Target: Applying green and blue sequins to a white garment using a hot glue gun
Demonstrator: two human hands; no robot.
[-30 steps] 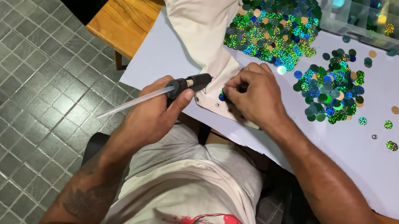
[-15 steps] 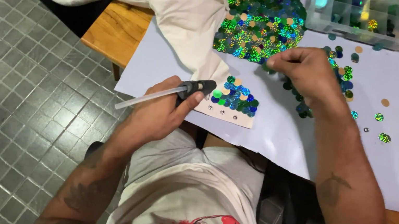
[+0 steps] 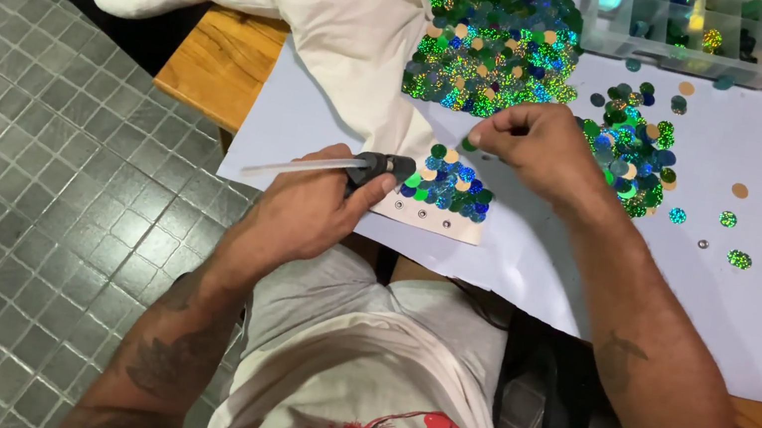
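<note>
My left hand [image 3: 306, 208] grips the glue gun [image 3: 378, 167] at frame centre; my right hand [image 3: 537, 147] pinches 1 green sequin [image 3: 469, 144] above the cloth strip [image 3: 431, 216].

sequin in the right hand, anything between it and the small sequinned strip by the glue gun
Nothing visible does. The right hand pinches a green sequin just above the strip, with only bare white paper between. The glue gun in the left hand sits at the strip's left end, off that path.
</note>
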